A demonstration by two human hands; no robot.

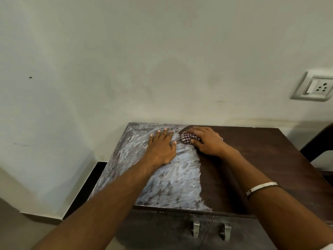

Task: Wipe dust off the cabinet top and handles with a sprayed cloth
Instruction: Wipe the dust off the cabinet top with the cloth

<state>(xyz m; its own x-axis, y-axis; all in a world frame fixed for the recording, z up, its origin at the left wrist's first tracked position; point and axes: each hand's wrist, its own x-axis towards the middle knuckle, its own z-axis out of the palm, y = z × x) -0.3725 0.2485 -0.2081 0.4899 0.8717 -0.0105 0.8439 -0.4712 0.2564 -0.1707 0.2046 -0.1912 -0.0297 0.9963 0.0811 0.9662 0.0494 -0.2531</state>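
From the head view we see the right hand (pixel 207 141) curled over a bunched checked cloth (pixel 189 138), pressing it to the top (pixel 261 156) near the back edge, right at the line where clean dark wood on the right meets the grey dust (pixel 162 181) on the left, which we judge is the working front of the wipe. The left hand (pixel 162 147) lies flat with fingers spread on the dusty half, holding nothing, probably as a brace while we lean in. Below the front edge the two handles (pixel 210 231) look dull and, we judge, not yet wiped.
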